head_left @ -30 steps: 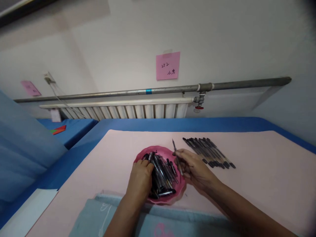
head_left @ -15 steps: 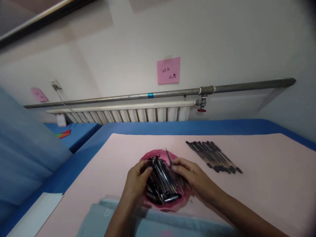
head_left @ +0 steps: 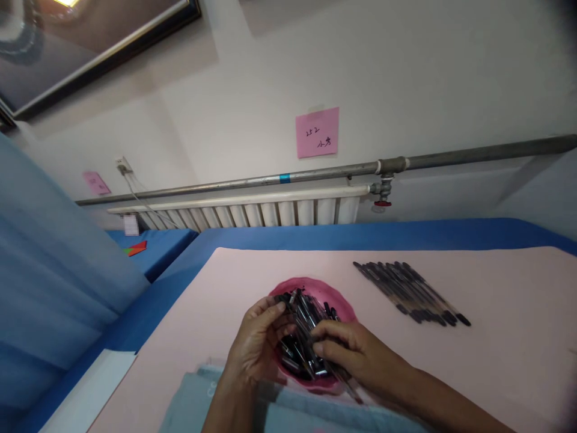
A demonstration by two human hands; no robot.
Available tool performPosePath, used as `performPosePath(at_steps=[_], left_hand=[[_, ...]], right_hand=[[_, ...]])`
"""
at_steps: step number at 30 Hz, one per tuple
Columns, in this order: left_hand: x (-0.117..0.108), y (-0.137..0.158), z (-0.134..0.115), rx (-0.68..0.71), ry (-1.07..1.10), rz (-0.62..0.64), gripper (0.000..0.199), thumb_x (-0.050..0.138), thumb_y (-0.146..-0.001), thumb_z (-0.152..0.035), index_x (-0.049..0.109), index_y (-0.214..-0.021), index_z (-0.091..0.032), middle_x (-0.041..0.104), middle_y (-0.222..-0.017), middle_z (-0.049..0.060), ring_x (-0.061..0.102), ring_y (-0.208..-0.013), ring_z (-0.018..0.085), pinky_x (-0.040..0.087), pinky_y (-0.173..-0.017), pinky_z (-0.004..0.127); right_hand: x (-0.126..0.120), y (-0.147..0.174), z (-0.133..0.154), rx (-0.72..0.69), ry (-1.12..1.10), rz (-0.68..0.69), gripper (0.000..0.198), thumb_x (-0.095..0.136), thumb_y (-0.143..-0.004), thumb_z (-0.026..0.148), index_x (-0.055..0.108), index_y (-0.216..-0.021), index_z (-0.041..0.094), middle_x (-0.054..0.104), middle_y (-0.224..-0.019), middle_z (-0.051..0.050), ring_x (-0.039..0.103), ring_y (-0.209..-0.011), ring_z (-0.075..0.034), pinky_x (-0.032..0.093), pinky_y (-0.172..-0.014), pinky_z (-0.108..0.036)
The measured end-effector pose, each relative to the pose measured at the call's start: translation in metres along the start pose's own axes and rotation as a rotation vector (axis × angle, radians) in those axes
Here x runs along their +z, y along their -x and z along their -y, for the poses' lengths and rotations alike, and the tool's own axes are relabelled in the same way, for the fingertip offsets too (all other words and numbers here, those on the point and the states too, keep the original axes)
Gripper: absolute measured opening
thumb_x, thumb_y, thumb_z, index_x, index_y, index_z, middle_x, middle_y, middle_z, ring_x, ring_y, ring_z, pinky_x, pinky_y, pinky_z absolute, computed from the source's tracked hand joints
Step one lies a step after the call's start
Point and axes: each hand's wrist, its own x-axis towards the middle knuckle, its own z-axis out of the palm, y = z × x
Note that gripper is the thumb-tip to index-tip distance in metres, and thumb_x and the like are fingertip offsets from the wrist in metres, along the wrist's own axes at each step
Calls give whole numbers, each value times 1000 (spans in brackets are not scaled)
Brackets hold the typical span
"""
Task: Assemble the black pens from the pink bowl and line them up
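Observation:
A pink scalloped bowl holds a heap of black and clear pens. Over it, a clear-barrelled pen slants down to the right, its lower end sticking out past the bowl's near rim. My right hand is closed around this pen between thumb and fingers. At the bowl's left side, my left hand pinches the dark upper end of what looks like the same pen. To the right of the bowl, several black-capped pens lie side by side in a slanted row.
Pink sheeting covers the blue table. Light blue cloth lies at the near edge, and a white board is at the left. Behind stand a white radiator and a metal pipe. A blue curtain hangs at left.
My right hand has moved down and toward me, and the pen in it now slants across the bowl to my left fingers. The camera view has shifted slightly left.

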Motion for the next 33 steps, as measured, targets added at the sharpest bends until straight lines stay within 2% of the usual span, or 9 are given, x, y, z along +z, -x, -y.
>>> performPosePath(at_steps=[5, 14, 20, 26, 33], left_hand=[[3, 1, 4, 28, -100, 7, 29, 81, -55, -26, 64, -72, -12, 66, -67, 2, 61, -59, 11, 48, -56, 21], [7, 1, 8, 47, -87, -8, 31, 83, -51, -27, 63, -69, -12, 65, -65, 2, 60, -58, 11, 46, -54, 20], [6, 1, 9, -5, -87, 35, 31, 84, -51, -26, 64, -69, -12, 64, -62, 0, 58, -54, 9, 46, -54, 20], [5, 1, 12, -25, -98, 56, 29, 82, -54, -27, 62, -69, -12, 63, -60, 0, 56, -51, 8, 44, -55, 20], [7, 3, 19, 0, -178, 135, 24, 76, -64, -28, 58, -68, -13, 58, -56, -2, 51, -50, 7, 38, -52, 18]], right_hand=[[3, 1, 0, 26, -41, -39, 10, 58, -75, 29, 62, -72, 20, 48, -54, 3, 39, -47, -8, 29, -46, -22], [5, 2, 1, 36, -185, -98, 10, 62, -72, 30, 63, -69, 21, 48, -50, 5, 37, -41, -7, 27, -41, -19], [4, 0, 1, 21, -213, -97, 11, 67, -68, 31, 65, -69, 20, 52, -55, 4, 42, -48, -8, 31, -46, -20], [4, 0, -3, 52, -257, -126, 11, 68, -68, 30, 63, -69, 20, 51, -52, 5, 38, -42, -6, 28, -44, -20], [3, -2, -3, 51, -259, -168, 13, 69, -65, 30, 66, -71, 20, 56, -58, 3, 45, -48, -8, 32, -46, -20]])
